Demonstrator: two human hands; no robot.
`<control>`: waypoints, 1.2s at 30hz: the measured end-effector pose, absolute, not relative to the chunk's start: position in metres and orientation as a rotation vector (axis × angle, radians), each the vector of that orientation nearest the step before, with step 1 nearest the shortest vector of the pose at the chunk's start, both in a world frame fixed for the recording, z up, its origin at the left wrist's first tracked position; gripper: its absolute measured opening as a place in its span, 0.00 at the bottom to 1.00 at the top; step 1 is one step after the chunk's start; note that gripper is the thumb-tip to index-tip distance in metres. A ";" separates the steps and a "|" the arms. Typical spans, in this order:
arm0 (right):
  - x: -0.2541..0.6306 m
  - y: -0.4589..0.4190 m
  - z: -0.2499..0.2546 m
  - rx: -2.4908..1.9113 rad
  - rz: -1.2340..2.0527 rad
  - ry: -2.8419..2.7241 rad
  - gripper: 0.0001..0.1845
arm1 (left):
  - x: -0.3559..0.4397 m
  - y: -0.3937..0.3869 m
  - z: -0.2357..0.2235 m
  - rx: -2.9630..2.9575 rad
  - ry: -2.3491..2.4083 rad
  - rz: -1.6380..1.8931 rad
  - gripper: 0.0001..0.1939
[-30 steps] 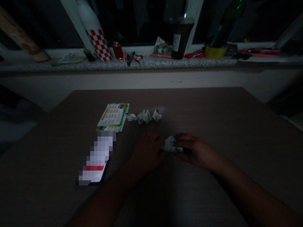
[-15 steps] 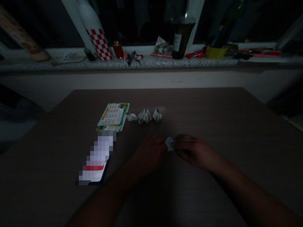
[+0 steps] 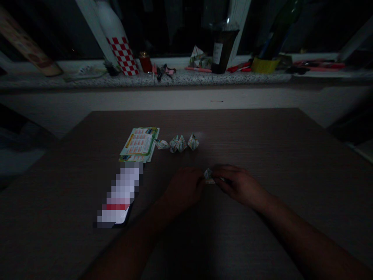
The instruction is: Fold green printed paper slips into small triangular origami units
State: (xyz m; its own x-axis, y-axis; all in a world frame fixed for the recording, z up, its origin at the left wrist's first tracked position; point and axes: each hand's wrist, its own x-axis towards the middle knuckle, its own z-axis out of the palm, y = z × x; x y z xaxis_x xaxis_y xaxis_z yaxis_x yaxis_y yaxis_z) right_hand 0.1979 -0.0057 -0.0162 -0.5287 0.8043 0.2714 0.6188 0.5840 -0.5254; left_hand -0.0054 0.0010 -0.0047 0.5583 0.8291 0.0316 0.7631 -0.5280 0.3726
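Note:
Between my two hands, low over the table, is a small piece of folded printed paper point(image 3: 208, 175). My left hand point(image 3: 186, 183) is closed at its left end, the fingertips turned away from view. From the other side my right hand point(image 3: 235, 179) pinches the paper's right end between thumb and fingers. Beyond my hands stand several folded paper pieces point(image 3: 181, 144) in a row, pointed and printed in white and green. A stack of printed calendar cards point(image 3: 138, 142) lies at the row's left end.
A lit phone point(image 3: 119, 198), its screen blurred out, lies left of my left arm on the brown table point(image 3: 276, 144). Behind, a granite windowsill point(image 3: 180, 77) carries a red-and-white checkered bottle point(image 3: 122, 50), a dark cup point(image 3: 221, 50), a green bottle point(image 3: 279, 31) and small clutter.
The folded paper between my hands has changed shape: a flat pale strip now shows along its lower edge. My right hand has shifted slightly left. The other things have stayed put.

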 end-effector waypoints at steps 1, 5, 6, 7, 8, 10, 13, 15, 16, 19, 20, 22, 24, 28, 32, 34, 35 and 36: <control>0.197 -0.005 -0.017 -1.136 0.499 -2.326 0.11 | -0.004 0.001 -0.005 2.488 1.327 0.287 0.09; 0.194 -0.003 -0.019 -1.161 0.473 -2.334 0.10 | 0.000 -0.001 -0.006 2.516 1.405 0.250 0.10; 0.194 -0.003 -0.020 -1.161 0.473 -2.334 0.10 | 0.002 -0.001 -0.006 2.520 1.422 0.234 0.10; 0.194 -0.002 -0.020 -1.156 0.475 -2.331 0.10 | 0.003 -0.001 -0.006 2.525 1.437 0.216 0.10; 0.193 -0.002 -0.020 -1.149 0.477 -2.327 0.09 | 0.004 -0.001 -0.006 2.530 1.450 0.197 0.09; 0.193 -0.002 -0.021 -1.138 0.479 -2.318 0.09 | 0.005 0.000 -0.005 2.541 1.467 0.149 0.09; 0.193 -0.001 -0.022 -1.126 0.471 -2.313 0.09 | 0.007 0.002 -0.003 2.551 1.478 0.106 0.10; 0.193 -0.001 -0.023 -1.118 0.467 -2.306 0.10 | 0.007 0.003 -0.002 2.552 1.482 0.084 0.10; 0.193 -0.001 -0.023 -1.117 0.466 -2.299 0.10 | 0.008 0.004 -0.002 2.550 1.487 0.071 0.10; 0.192 -0.002 -0.023 -1.107 0.467 -2.270 0.08 | 0.009 0.006 0.001 2.530 1.497 0.026 0.10; 0.192 -0.002 -0.023 -1.102 0.466 -2.263 0.08 | 0.009 0.006 0.002 2.523 1.498 0.013 0.10; 0.190 -0.003 -0.022 -1.105 0.464 -2.256 0.07 | 0.009 0.007 0.003 2.515 1.494 0.001 0.10; 0.188 -0.003 -0.020 -1.141 0.460 -2.250 0.07 | 0.009 0.007 0.004 2.512 1.486 0.008 0.11; 0.186 -0.003 -0.019 -1.199 0.467 -2.247 0.07 | 0.008 0.009 0.006 2.475 1.491 -0.005 0.11; 0.193 -0.001 -0.022 -1.168 0.560 -2.222 0.10 | 0.006 0.011 0.006 2.435 1.474 -0.009 0.11; 0.199 0.000 -0.024 -1.146 0.635 -2.200 0.12 | 0.005 0.011 0.005 2.430 1.465 0.002 0.12; 0.203 0.000 -0.025 -1.145 0.668 -2.179 0.12 | 0.005 0.012 0.005 2.426 1.466 0.003 0.12; 0.206 0.001 -0.025 -1.151 0.707 -2.167 0.14 | 0.005 0.012 0.005 2.424 1.468 0.005 0.12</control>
